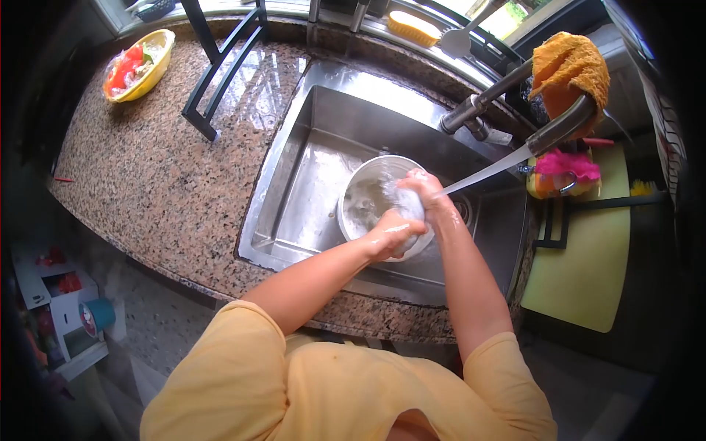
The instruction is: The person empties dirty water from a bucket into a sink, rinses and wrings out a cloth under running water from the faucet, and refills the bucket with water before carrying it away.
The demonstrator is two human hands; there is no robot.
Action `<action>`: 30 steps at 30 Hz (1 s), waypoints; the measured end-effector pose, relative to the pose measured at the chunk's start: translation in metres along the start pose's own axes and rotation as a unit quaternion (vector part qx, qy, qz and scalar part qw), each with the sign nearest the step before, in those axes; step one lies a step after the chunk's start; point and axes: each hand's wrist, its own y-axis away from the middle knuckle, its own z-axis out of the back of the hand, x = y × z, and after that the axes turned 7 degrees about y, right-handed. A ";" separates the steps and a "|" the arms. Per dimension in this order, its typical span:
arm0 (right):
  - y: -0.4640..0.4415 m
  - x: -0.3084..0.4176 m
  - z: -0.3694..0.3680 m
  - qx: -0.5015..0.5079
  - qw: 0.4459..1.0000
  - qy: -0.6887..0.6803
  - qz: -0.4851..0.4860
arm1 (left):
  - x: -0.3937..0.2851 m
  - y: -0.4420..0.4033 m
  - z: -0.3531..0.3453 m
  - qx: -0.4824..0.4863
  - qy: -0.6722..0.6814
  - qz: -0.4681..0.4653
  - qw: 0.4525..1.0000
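Note:
Over a white round bucket in the steel sink, both hands are closed together on a wet, whitish bundle. It looks like soft cloth, but splashing water and the fingers hide its exact kind. My left hand grips its near side, low over the bucket's rim. On the far right side my right hand wraps around it. A stream of water from the faucet runs onto the right hand and the bundle. Cloudy water lies in the bucket.
An orange cloth hangs over the faucet. Right of the sink are a yellow-green board and a pink scrubber. A black metal rack and a yellow bowl stand on the granite counter at left.

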 end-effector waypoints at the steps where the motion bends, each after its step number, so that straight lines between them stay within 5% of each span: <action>1: -0.007 -0.008 0.001 -0.007 0.999 0.049 0.014 | 0.008 -0.010 0.002 -0.052 -0.078 -0.024 0.995; 5: -0.008 -0.008 -0.018 -0.178 0.897 0.400 0.067 | 0.008 -0.011 -0.012 -0.179 -0.304 -0.077 0.932; 9: 0.004 0.003 -0.020 -0.192 0.905 0.374 0.056 | 0.007 -0.005 -0.013 -0.226 -0.377 -0.063 0.896; 12: 0.013 0.001 -0.006 -0.263 0.813 0.461 0.240 | -0.006 0.007 -0.007 -0.203 -0.451 -0.109 0.862; 13: 0.017 0.023 0.002 -0.143 0.901 0.397 0.101 | -0.009 0.010 -0.006 -0.196 -0.454 -0.130 0.859; 15: 0.051 0.053 0.003 -0.106 0.955 0.271 -0.053 | -0.012 0.014 -0.003 -0.180 -0.463 -0.172 0.851; 23: 0.086 0.052 0.042 -0.098 0.994 0.049 0.006 | 0.014 -0.030 0.012 -0.121 -0.193 -0.285 0.931; 26: 0.077 0.020 0.060 -0.184 0.974 0.080 0.106 | 0.006 -0.030 0.002 -0.080 -0.094 -0.222 0.967; 30: 0.093 0.026 0.058 -0.206 0.969 0.080 0.114 | 0.011 -0.037 -0.004 -0.023 0.064 -0.210 0.975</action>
